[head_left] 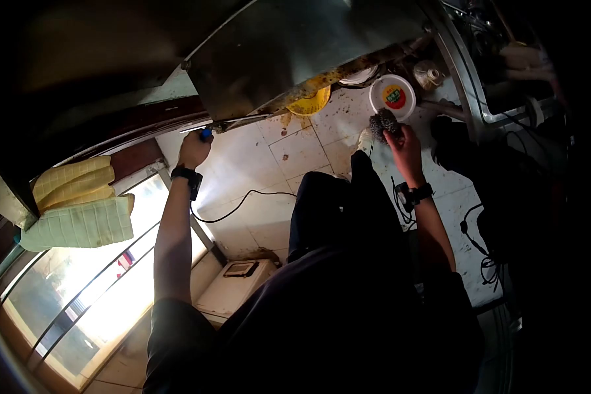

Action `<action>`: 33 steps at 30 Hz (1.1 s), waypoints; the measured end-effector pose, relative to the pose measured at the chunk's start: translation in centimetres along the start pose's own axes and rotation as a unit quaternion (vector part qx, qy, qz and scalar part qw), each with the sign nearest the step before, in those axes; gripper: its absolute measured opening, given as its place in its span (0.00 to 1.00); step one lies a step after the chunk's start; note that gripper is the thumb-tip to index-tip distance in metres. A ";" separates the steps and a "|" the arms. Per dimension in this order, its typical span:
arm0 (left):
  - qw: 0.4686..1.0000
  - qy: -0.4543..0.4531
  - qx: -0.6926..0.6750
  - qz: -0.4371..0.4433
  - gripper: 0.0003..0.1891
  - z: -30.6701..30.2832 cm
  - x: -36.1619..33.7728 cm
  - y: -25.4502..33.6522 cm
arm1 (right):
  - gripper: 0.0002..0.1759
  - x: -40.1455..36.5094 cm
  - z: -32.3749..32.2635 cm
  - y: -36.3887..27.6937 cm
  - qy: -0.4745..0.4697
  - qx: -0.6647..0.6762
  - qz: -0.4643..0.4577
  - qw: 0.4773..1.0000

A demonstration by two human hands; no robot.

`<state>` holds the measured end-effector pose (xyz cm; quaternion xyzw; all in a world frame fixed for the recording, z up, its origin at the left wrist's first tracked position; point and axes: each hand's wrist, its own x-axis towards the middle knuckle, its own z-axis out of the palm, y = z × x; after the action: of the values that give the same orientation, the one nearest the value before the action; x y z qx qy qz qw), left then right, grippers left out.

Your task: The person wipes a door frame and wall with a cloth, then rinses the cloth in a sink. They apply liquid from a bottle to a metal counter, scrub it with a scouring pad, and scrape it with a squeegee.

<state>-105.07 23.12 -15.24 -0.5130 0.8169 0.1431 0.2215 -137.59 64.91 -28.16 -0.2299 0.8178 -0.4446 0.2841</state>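
My left hand (194, 150) is closed around a small blue object (206, 134), perhaps a handle, beside the lower edge of a dark metal panel (256, 59). The rest of that object is hidden or too dark to make out. My right hand (407, 154) pinches a dark, curly steel wool scourer (383, 125). Just beyond the scourer is a round white lid (393, 97) with a red, yellow and green label. Both wrists carry dark bands with a device, and a cable hangs near each.
Under the panel's stained edge sits a yellow basin (310, 102). Scraps dot the tiled floor (299, 154). Cloths (79, 220) hang by a bright window at left, above a white box (236, 285). A metal frame (456, 72) stands at right; another person's arm (525, 62) shows dimly there.
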 end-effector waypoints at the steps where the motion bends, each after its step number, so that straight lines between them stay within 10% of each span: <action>1: 1.000 -0.011 -0.001 -0.012 0.20 -0.1 0.1 0.1 | 0.20 0.1 0.2 0.1 0.004 -0.005 -0.007 1.000; 33: 0.992 0.012 0.070 0.104 0.15 -0.6 -0.9 0.1 | 0.15 -1.8 6.3 -2.3 0.057 0.128 0.017 0.990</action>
<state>-104.99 23.61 -14.30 -0.4106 0.8763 0.1018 0.2305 -131.81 61.15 -28.51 -0.1520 0.7726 -0.5536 0.2711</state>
